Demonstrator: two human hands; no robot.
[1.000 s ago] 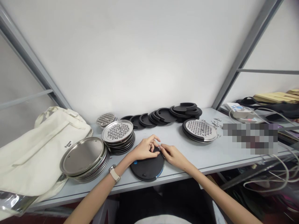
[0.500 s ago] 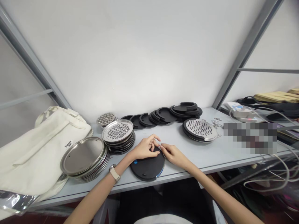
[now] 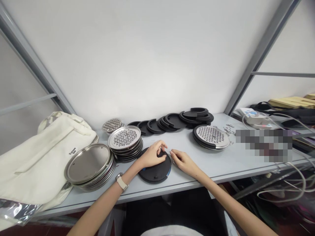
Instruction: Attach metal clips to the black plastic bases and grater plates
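A round black plate [image 3: 154, 173] with a bit of blue at its edge lies near the front of the table. Over its top bends my left hand [image 3: 154, 154], thumb across the face and fingers curled at the far edge, gripping it. My right hand [image 3: 183, 162] is just right of the plate, thumb and fingertips pinched on a small metal clip [image 3: 169, 153], partly hidden by the fingers. Left of the plate stands a stack of round grater discs [image 3: 124, 138]. More small metal clips [image 3: 229, 128] lie at the right.
Smooth metal discs [image 3: 87, 164] are stacked at the left, beside a cream bag [image 3: 44, 157]. Black rings and plates [image 3: 173, 121] overlap along the wall. A grater in a black holder [image 3: 211, 137] sits to the right. White cables [image 3: 295, 193] hang at the far right.
The black plate has turned and shifted slightly back under my left hand, whose raised finger has curled down. My right hand has drawn a little away to the right with the clip.
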